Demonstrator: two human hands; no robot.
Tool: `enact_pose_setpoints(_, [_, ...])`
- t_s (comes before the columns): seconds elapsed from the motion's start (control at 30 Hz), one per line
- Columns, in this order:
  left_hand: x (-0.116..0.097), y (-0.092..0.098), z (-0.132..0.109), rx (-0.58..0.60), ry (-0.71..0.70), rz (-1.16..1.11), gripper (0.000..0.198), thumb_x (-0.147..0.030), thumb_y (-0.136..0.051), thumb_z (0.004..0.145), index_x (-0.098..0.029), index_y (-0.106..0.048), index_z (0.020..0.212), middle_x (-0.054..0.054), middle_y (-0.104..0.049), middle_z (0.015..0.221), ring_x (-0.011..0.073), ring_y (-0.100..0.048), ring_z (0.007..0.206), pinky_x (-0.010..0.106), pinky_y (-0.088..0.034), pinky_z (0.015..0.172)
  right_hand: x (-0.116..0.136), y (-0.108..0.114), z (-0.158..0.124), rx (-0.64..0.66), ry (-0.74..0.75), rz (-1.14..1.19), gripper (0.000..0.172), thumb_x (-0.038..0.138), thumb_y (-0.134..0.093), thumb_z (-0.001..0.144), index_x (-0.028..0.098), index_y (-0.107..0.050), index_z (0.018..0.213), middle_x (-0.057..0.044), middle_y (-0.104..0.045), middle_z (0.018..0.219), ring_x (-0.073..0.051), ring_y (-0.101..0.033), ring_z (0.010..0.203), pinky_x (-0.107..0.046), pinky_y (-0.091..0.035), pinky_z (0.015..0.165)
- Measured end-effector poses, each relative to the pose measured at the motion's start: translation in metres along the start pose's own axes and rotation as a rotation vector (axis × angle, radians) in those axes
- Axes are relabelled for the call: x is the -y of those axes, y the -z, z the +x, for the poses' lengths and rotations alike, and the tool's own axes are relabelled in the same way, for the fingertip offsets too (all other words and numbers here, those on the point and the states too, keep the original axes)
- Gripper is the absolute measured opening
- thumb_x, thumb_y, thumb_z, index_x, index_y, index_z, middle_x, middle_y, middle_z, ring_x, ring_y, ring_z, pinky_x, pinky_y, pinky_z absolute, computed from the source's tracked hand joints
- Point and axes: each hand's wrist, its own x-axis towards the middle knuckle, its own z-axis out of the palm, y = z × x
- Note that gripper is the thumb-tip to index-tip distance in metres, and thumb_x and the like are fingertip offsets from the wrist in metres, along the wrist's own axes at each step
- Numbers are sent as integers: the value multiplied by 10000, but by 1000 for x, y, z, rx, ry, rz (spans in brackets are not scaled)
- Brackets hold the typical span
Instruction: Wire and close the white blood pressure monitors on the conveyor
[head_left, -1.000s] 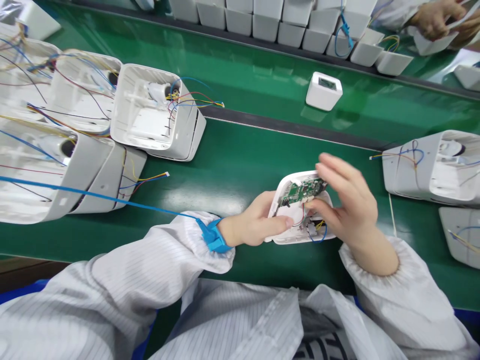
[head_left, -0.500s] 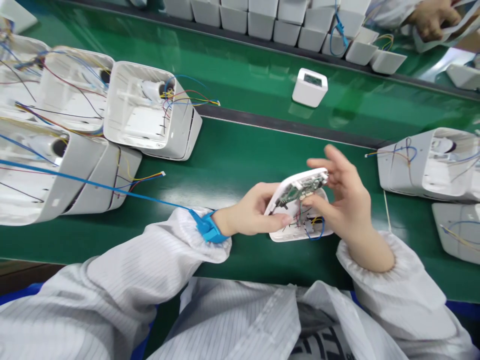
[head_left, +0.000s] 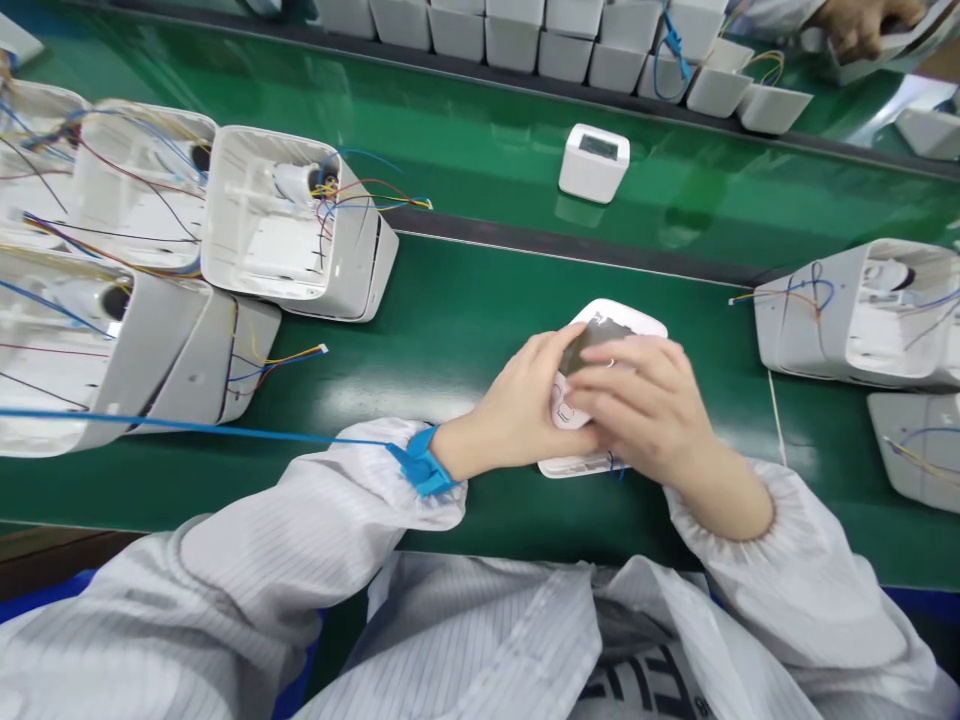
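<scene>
A white display panel [head_left: 626,318] with a dark grey screen is tilted above the bench, its screen side facing up. My left hand [head_left: 525,405] is closed on the panel's left edge. Across its lower right part lies my right hand [head_left: 651,408], fingers bent over the face and slightly blurred; the thumb is mostly hidden. Below the panel a white housing [head_left: 576,467] shows only its near rim, with a bit of blue wire beside it. A blue wrist strap [head_left: 425,462] with a cord is round my left wrist.
White housings [head_left: 300,220] with wires hanging out stand in a group at left; more housings [head_left: 799,335] are at right. A small white box with a display [head_left: 595,163] sits on the raised ledge. White containers [head_left: 512,45] line the back, and another person's hand [head_left: 862,25] is at top right.
The panel has turned over from showing its circuit board to showing its screen. My right hand has come down from its right edge onto its face.
</scene>
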Motion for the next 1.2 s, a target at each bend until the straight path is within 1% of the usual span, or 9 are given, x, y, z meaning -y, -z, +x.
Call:
enact_pose_setpoints(0.13, [2, 0, -2, -81, -64, -89, 981, -376, -753, 690, -180, -252, 1510, 203, -393, 1492, 380, -413, 1368, 535, -347, 1151, -23, 3, -3, -112, -286, 169, 460, 420, -689, 885, 251, -541, 1286, -113, -618, 1294, -295, -596, 1190, -452, -510, 923])
enact_pose_setpoints(0.17, [4, 1, -3, -88, -99, -134, 996, -369, -751, 688, -180, -231, 1516, 204, -374, 1498, 385, -401, 1371, 536, -339, 1155, -27, 3, -4, -72, -341, 237, 467, 454, -686, 884, 228, -543, 1267, -122, -629, 1254, -277, -632, 1106, -421, -529, 865])
enact_pose_setpoints(0.23, [5, 4, -3, -88, -183, -244, 974, -366, -736, 710, -196, -218, 1517, 191, -374, 1490, 382, -405, 1360, 531, -341, 1150, -33, 4, -7, 121, -386, 344, 273, 402, -650, 923, 207, -597, 1107, -75, -677, 1058, -205, -662, 887, -339, -524, 738])
enact_pose_setpoints(0.33, [4, 4, -4, -52, -306, -406, 835, -377, -686, 785, -225, -265, 1491, 159, -433, 1427, 347, -474, 1293, 506, -403, 1097, -31, 3, -10, 369, -339, 364, 92, 251, -631, 938, 193, -619, 867, -20, -658, 891, -141, -609, 750, -277, -471, 664])
enact_pose_setpoints(0.5, [2, -1, -3, 34, -274, -574, 826, -509, -652, 832, -244, -247, 1502, 163, -467, 1393, 336, -520, 1253, 505, -444, 1067, -12, 3, -8, 342, -196, 10, 91, 181, -624, 908, 205, -702, 870, -84, -630, 1065, -233, -536, 947, -357, -426, 758])
enact_pose_setpoints(0.63, [4, -2, -4, 51, -164, -624, 888, -579, -648, 819, -240, -223, 1521, 145, -525, 1297, 296, -583, 1133, 463, -498, 1006, 2, -3, -3, 432, -186, -156, 136, 98, -580, 869, 168, -688, 823, -98, -575, 865, -222, -466, 798, -356, -370, 683])
enact_pose_setpoints(0.83, [7, -2, -8, 33, -125, -636, 839, -569, -642, 832, -237, -264, 1504, 151, -477, 1350, 311, -531, 1230, 472, -461, 1070, 1, -12, -6, 315, -266, -155, 158, 55, -539, 794, 165, -652, 793, -85, -585, 869, -185, -472, 716, -317, -341, 623])
enact_pose_setpoints(1.07, [3, -2, -11, -7, -39, -654, 802, -615, -648, 811, -234, -345, 1449, 145, -485, 1385, 337, -487, 1312, 503, -415, 1135, -1, -9, -6, 255, -368, -6, 48, 152, -619, 841, 189, -632, 813, -40, -645, 886, -168, -556, 765, -283, -387, 648])
enact_pose_setpoints(1.2, [1, 2, -10, -12, 8, -650, 726, -641, -638, 813, -217, -437, 1367, 147, -506, 1377, 342, -501, 1306, 489, -439, 1118, -3, -9, -6, 197, -399, 52, 175, 271, -680, 887, 188, -602, 753, -7, -609, 772, -146, -544, 712, -270, -376, 621])
